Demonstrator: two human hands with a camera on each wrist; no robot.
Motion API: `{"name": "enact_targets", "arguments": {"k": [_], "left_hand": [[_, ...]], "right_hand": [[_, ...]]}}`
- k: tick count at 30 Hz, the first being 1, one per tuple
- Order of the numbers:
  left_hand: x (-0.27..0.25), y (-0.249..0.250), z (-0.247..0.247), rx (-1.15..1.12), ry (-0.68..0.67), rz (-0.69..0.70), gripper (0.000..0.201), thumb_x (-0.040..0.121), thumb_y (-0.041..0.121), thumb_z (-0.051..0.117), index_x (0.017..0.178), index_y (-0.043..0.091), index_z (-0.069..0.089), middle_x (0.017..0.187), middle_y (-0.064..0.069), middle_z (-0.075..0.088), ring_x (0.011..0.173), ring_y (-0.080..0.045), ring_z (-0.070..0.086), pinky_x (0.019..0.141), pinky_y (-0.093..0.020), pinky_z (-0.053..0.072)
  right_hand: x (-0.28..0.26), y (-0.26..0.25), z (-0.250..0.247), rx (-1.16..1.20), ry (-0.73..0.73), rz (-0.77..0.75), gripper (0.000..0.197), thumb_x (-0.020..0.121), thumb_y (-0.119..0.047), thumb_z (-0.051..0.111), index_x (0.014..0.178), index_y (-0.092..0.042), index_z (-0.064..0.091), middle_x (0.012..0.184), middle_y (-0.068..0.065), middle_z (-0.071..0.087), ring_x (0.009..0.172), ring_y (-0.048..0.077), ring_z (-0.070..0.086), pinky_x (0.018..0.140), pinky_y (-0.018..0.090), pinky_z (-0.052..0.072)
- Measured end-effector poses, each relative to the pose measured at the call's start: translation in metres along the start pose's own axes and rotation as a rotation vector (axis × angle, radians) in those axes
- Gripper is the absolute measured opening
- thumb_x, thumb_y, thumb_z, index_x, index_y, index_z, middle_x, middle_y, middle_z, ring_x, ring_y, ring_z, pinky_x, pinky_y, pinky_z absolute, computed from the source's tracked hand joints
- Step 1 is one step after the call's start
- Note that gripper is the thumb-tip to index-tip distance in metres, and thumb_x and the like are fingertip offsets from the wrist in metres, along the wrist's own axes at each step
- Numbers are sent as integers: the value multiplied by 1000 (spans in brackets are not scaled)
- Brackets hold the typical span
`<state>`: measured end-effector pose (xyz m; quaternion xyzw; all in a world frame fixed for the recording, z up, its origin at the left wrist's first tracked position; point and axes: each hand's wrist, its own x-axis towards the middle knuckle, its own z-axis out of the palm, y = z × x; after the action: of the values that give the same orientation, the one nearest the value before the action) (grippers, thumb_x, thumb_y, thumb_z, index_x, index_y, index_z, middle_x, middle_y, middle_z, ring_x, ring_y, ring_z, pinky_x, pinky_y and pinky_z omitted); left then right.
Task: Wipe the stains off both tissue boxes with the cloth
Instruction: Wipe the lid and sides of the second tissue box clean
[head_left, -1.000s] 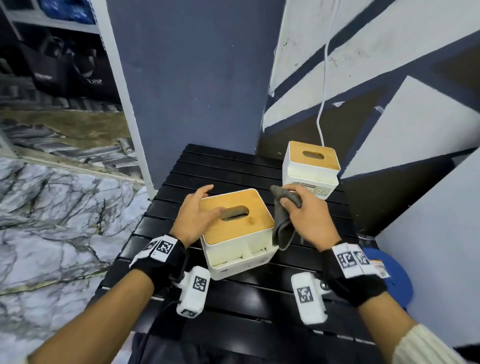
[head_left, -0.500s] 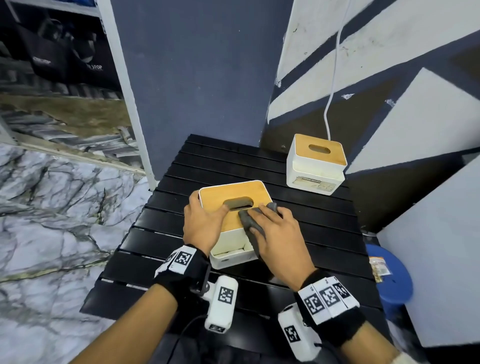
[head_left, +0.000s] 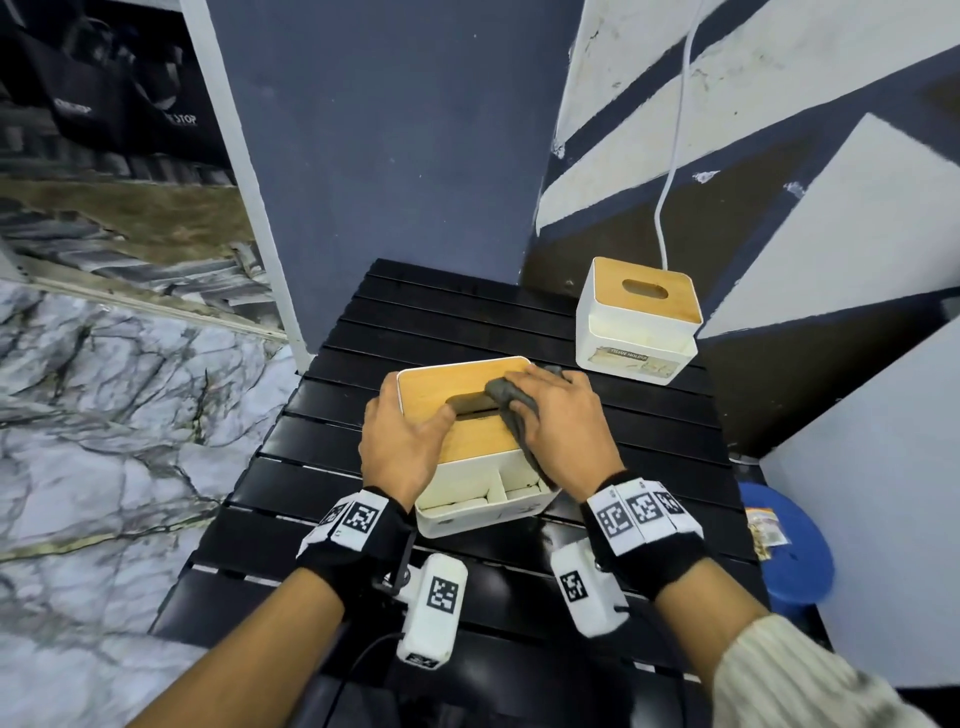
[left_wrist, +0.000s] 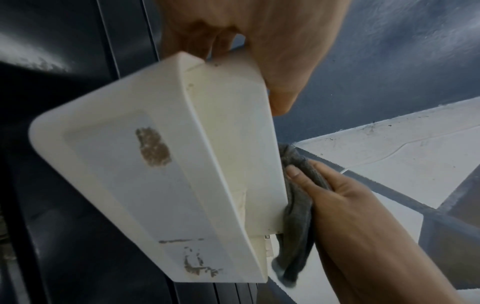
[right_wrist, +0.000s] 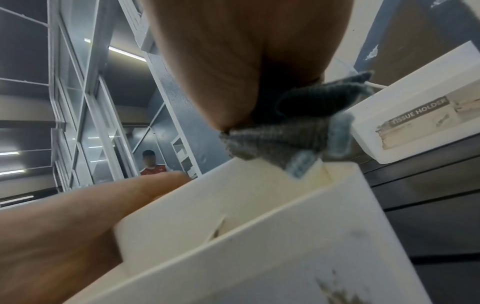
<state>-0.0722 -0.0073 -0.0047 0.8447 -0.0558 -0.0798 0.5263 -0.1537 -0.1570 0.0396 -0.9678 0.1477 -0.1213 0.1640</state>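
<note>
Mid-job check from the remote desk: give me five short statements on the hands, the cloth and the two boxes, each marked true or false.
1. The right hand presses the grey cloth on the near box. True.
2. The left hand is off the near box. False: it grips the box's left side, thumb at the lid slot.
3. The far box stands against the near one. False: bare black table shows between them.
4. Brown stains show on the near box's front panel in the left wrist view. True.
5. The far box carries a torn label reading TISSUE HOLDER. True.
</note>
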Motion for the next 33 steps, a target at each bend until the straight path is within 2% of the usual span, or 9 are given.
{"name": "enact_targets", "arguments": {"k": [2,6,10,13,15,19,25,31,33], "left_hand": [[0,-1,0,-6,4,7,57,86,38,71,137,25,48,125,-8,56,115,-30,56,98,-43,44],[2,-3,1,-31,2,12,60,86,42,71,139,27,48,125,-5,56,114,-26,55,99,-42,45],[14,-18,-3,-288,-10,-91,49,84,61,57,129,41,60,125,6,64,117,-18,59,106,-46,46],[23,-24,-8,-357,21,-97,34,100,46,49,125,33,68,126,6,69,119,-18,61,110,-44,44],[26,-26,-9,-383,19,-61,29,102,39,50,121,30,70,122,6,70,118,-18,61,110,-44,44],[30,-29,-7,-457,-9,-83,18,102,35,53,104,39,71,117,4,70,116,-22,62,108,-46,46],[29,-29,0,-494,23,-85,36,103,33,48,85,57,69,110,2,73,110,-23,66,103,-45,49],[30,-31,2,-488,17,-26,27,95,40,45,90,51,70,108,0,73,109,-25,66,102,-46,49],[30,-32,0,-482,8,-27,28,98,36,47,89,50,70,106,1,72,108,-24,66,100,-41,51]], "right_hand": [[12,1,1,-1,0,-4,28,93,-20,50,116,-34,61,126,-3,60,112,28,46,97,44,41],[30,0,9,-11,-22,76,29,96,-26,44,122,-31,56,131,0,57,122,29,43,101,46,38],[29,-5,9,6,-23,99,28,97,-25,43,124,-24,49,124,3,58,116,29,42,97,47,40],[26,-12,7,-52,-20,71,26,98,-26,42,122,-26,51,124,1,58,115,27,41,95,42,38],[27,-18,8,-92,-17,35,25,98,-27,42,120,-27,53,126,-2,58,115,26,42,94,41,35],[30,-37,15,-94,-45,-87,28,97,-29,44,123,-30,53,128,-5,58,115,24,42,93,40,32],[32,-65,23,-118,-77,-130,31,97,-32,43,127,-34,52,135,-6,55,114,23,42,91,40,33],[17,-70,18,-108,-94,-181,22,96,-28,45,113,-32,58,123,-7,60,109,21,43,90,39,36],[14,-70,18,-113,-96,-179,22,96,-29,45,112,-32,58,121,-8,60,108,22,43,90,40,37]]}}
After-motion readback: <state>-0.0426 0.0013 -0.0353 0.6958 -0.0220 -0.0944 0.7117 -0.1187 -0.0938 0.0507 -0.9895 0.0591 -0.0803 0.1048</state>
